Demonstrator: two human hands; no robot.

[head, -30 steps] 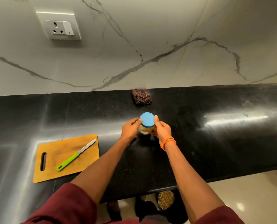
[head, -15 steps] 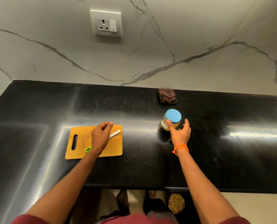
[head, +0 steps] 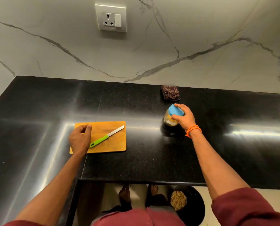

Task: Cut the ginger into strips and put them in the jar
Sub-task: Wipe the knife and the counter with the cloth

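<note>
jar [head: 171, 119] – your right hand [head: 184, 119] curls round its blue lid [head: 176, 110] | smooth, maybe slippery – grip the rim | left hand [head: 79, 139] fingers curled on cutting board [head: 110, 141], grasp unclear

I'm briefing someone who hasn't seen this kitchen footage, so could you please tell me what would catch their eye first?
Brightest is the wooden cutting board at centre left of the black counter, with a green-handled knife lying diagonally on it and the left hand over its left end. To the right, the right hand grips the blue-lidded jar, which shows yellowish contents. Behind it, a folded dark cloth sits against the marble wall.
</note>
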